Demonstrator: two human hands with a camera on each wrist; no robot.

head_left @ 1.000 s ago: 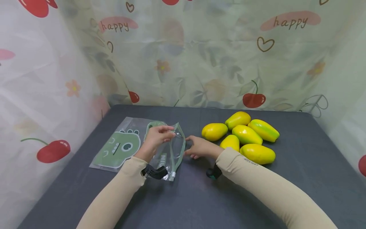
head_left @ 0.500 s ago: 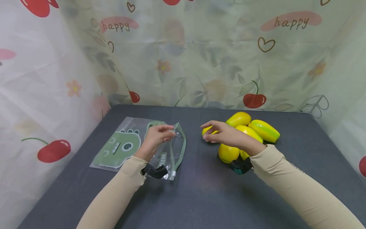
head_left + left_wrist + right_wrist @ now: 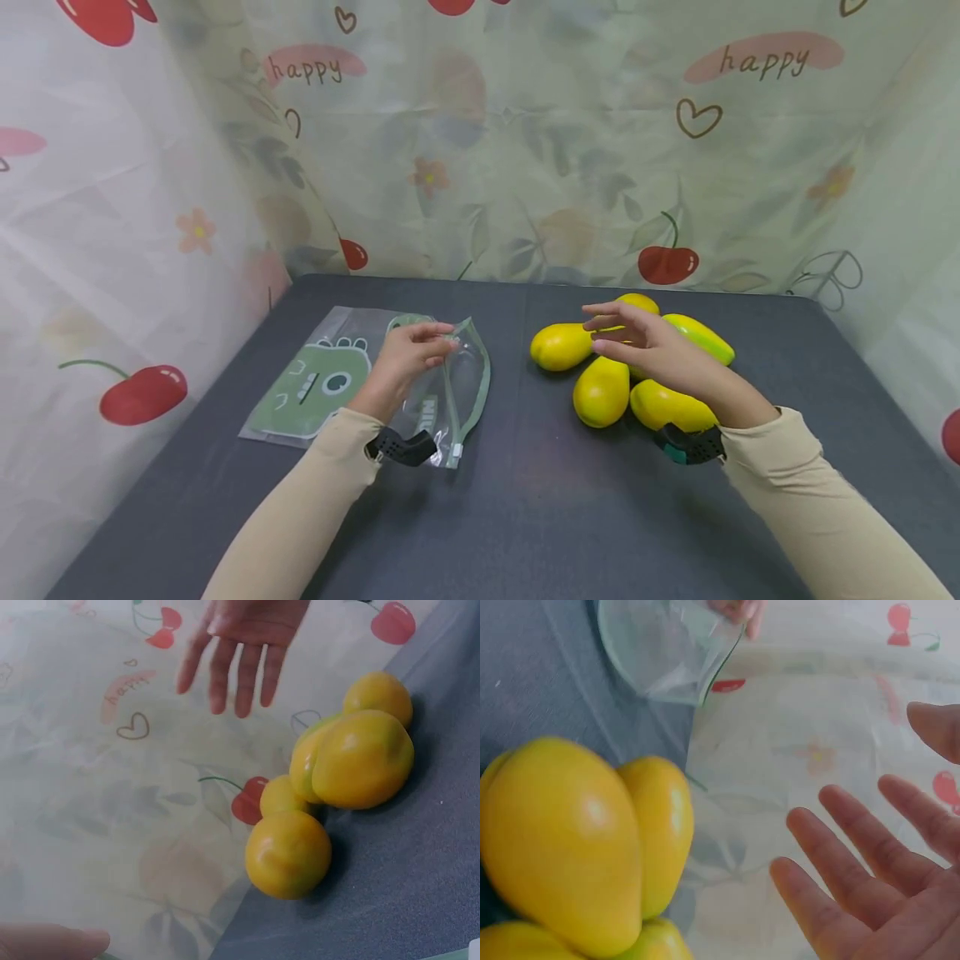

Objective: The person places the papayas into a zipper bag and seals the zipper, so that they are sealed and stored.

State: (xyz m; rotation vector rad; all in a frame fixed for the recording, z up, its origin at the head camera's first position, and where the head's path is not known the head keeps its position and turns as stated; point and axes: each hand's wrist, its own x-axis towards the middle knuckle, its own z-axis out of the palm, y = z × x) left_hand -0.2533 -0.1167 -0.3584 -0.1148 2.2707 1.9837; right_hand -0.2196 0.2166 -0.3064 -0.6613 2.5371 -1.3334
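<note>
While the left hand [image 3: 396,368] pinches the far side of its mouth between thumb and fingers, the clear zip bag [image 3: 311,392] lies on the table beneath and around that hand, its green-edged opening gaping toward the right. The right hand [image 3: 658,350], fingers spread, hangs above the yellow fruits [image 3: 602,395], well apart from the bag. These fruits cluster just below that hand, to the right of the bag's mouth, partly hidden by fingers and wrist. A white slider [image 3: 456,451] sits at the bag's near corner. Behind the dark table [image 3: 510,525] hangs a printed curtain [image 3: 517,183].
</note>
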